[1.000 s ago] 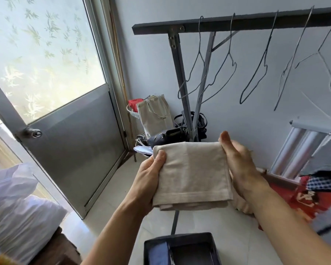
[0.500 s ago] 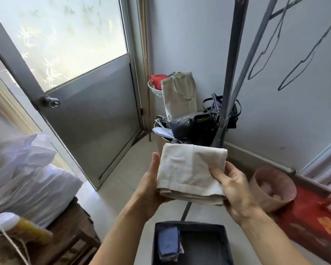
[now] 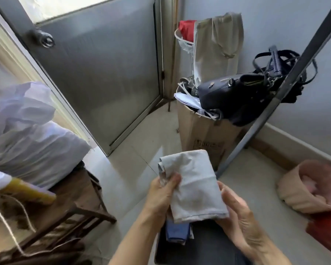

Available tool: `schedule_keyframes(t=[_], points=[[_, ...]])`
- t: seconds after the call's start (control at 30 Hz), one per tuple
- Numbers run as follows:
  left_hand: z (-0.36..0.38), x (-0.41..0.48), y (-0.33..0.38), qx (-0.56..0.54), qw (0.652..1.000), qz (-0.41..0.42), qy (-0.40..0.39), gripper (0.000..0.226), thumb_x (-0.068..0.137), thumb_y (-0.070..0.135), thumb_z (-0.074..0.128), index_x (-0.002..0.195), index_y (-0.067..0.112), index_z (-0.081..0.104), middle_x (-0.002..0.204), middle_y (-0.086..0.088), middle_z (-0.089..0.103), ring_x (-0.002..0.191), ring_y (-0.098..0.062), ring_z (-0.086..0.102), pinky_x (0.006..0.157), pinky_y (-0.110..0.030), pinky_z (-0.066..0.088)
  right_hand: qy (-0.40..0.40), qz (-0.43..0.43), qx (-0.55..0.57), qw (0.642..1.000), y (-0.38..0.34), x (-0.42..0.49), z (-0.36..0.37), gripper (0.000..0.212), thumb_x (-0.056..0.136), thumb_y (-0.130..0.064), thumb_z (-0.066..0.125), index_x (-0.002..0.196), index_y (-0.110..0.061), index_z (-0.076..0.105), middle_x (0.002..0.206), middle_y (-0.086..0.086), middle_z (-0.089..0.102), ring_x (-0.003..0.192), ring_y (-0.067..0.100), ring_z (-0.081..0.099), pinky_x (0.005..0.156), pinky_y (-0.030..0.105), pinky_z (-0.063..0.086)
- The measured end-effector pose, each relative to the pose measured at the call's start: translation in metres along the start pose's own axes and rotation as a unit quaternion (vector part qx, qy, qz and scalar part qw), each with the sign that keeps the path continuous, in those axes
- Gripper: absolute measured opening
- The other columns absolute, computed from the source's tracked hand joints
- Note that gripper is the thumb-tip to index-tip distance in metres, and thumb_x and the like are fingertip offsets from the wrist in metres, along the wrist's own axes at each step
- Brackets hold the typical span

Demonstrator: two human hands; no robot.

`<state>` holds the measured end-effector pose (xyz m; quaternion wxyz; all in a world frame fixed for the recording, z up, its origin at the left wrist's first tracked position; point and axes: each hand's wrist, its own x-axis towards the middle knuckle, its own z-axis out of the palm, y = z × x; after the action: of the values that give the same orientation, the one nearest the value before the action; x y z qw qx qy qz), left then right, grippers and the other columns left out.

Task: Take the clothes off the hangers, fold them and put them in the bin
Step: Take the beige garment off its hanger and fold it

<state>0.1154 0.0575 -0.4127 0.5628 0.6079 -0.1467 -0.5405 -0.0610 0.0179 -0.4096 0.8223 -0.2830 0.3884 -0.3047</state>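
Note:
A folded beige cloth (image 3: 193, 186) hangs just above the dark bin (image 3: 204, 249) at the bottom centre. My left hand (image 3: 161, 192) pinches its left edge, thumb on top. On the cloth's lower right edge rests my right hand (image 3: 235, 211), fingers curled loosely beneath it. A folded blue garment (image 3: 177, 232) lies in the bin's left side. No hangers are in view; only the rack's slanted grey leg (image 3: 271, 104) shows.
A cardboard box (image 3: 201, 134) piled with dark bags stands behind the rack leg. A metal door (image 3: 103, 73) is at the left. A wooden stool (image 3: 71, 199) with white bags sits at lower left. A beige fabric basket (image 3: 302, 190) lies right.
The view has tilted down, so the hangers are gone from sight. Both hands have brought the folded cloth lower, down over the bin.

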Motion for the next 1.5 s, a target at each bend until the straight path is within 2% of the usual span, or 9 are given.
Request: schedule_keyframes(t=[0.1, 0.23, 0.43, 0.57, 0.73, 0.83, 1.07, 1.3, 1.5], points=[[-0.012, 0.024, -0.035, 0.085, 0.995, -0.033, -0.031, 0.043, 0.077, 0.044, 0.068, 0.102, 0.009, 0.07, 0.097, -0.009, 0.076, 0.088, -0.024, 0.073, 0.08, -0.04, 0.06, -0.001, 0.076, -0.029, 0.997, 0.02, 0.031, -0.022, 0.066, 0.077, -0.046, 0.071, 0.124, -0.001, 0.06, 0.118, 0.022, 0.067, 0.108, 0.036, 0.066, 0.081, 0.04, 0.059], [-0.018, 0.054, -0.099, 0.103, 0.987, -0.121, -0.035, 0.042, 0.09, 0.052, 0.058, 0.098, 0.014, 0.073, 0.089, -0.002, 0.078, 0.084, -0.017, 0.074, 0.076, -0.031, 0.059, 0.101, 0.083, -0.107, 0.986, 0.078, 0.068, -0.059, 0.041, 0.079, -0.026, 0.065, 0.11, 0.001, 0.064, 0.099, 0.019, 0.074, 0.087, 0.031, 0.073, 0.07, 0.035, 0.059], [-0.044, 0.106, -0.247, 0.118, 0.961, -0.238, 0.074, 0.06, 0.083, 0.071, 0.054, 0.094, 0.016, 0.074, 0.091, -0.003, 0.077, 0.088, -0.023, 0.073, 0.092, -0.042, 0.055, 0.156, 0.109, -0.117, 0.975, 0.189, 0.096, -0.135, 0.024, 0.093, -0.018, 0.058, 0.111, -0.003, 0.065, 0.1, 0.016, 0.074, 0.096, 0.03, 0.071, 0.083, 0.04, 0.054], [-0.065, 0.13, -0.344, 0.13, 0.957, -0.237, 0.102, 0.065, 0.068, 0.068, 0.061, 0.086, 0.006, 0.065, 0.087, -0.01, 0.073, 0.08, -0.021, 0.067, 0.08, -0.038, 0.054, 0.195, 0.152, -0.132, 0.96, 0.254, 0.12, -0.185, 0.023, 0.095, -0.019, 0.058, 0.11, -0.004, 0.065, 0.098, 0.016, 0.075, 0.096, 0.032, 0.071, 0.087, 0.044, 0.054], [-0.081, 0.145, -0.397, 0.162, 0.958, -0.188, 0.142, 0.015, 0.089, 0.012, 0.06, 0.092, 0.01, 0.045, 0.079, -0.008, 0.052, 0.068, -0.017, 0.047, 0.061, -0.023, 0.041, 0.222, 0.188, -0.165, 0.942, 0.306, 0.158, -0.228, 0.019, 0.096, -0.014, 0.057, 0.107, -0.001, 0.063, 0.098, 0.017, 0.074, 0.095, 0.034, 0.069, 0.089, 0.049, 0.054], [-0.089, 0.169, -0.414, 0.211, 0.958, -0.13, 0.144, 0.029, 0.088, -0.011, 0.046, 0.07, 0.012, 0.048, 0.063, 0.004, 0.045, 0.062, -0.012, 0.036, 0.05, -0.012, 0.029, 0.213, 0.203, -0.219, 0.93, 0.322, 0.185, -0.244, 0.015, 0.092, -0.002, 0.051, 0.099, -0.001, 0.064, 0.097, 0.019, 0.072, 0.092, 0.034, 0.068, 0.083, 0.045, 0.053], [-0.094, 0.237, -0.432, 0.291, 0.943, -0.099, 0.129, 0.033, 0.097, 0.0, 0.035, 0.106, 0.017, 0.063, 0.121, 0.011, 0.054, 0.107, -0.007, 0.048, 0.088, -0.016, 0.032, 0.182, 0.155, -0.31, 0.92, 0.346, 0.253, -0.26, 0.013, 0.093, -0.007, 0.057, 0.102, -0.017, 0.057, 0.099, 0.001, 0.068, 0.089, 0.015, 0.066, 0.066, 0.025, 0.052], [-0.098, 0.268, -0.472, 0.34, 0.92, -0.136, 0.137, 0.048, 0.095, -0.003, 0.03, 0.126, 0.023, 0.054, 0.131, 0.003, 0.05, 0.107, -0.013, 0.046, 0.089, -0.019, 0.033, 0.218, 0.145, -0.413, 0.872, 0.38, 0.283, -0.283, 0.018, 0.086, -0.017, 0.066, 0.099, -0.017, 0.053, 0.095, 0.004, 0.062, 0.085, 0.019, 0.062, 0.072, 0.038, 0.056], [-0.097, 0.259, -0.462, 0.402, 0.901, -0.152, 0.067, 0.052, 0.094, 0.002, 0.038, 0.143, 0.018, 0.043, 0.154, -0.006, 0.031, 0.139, -0.025, 0.034, 0.117, -0.037, 0.028, 0.245, 0.155, -0.427, 0.857, 0.369, 0.267, -0.269, 0.029, 0.084, -0.027, 0.068, 0.102, -0.019, 0.045, 0.089, 0.005, 0.057, 0.089, 0.025, 0.061, 0.08, 0.045, 0.056]])
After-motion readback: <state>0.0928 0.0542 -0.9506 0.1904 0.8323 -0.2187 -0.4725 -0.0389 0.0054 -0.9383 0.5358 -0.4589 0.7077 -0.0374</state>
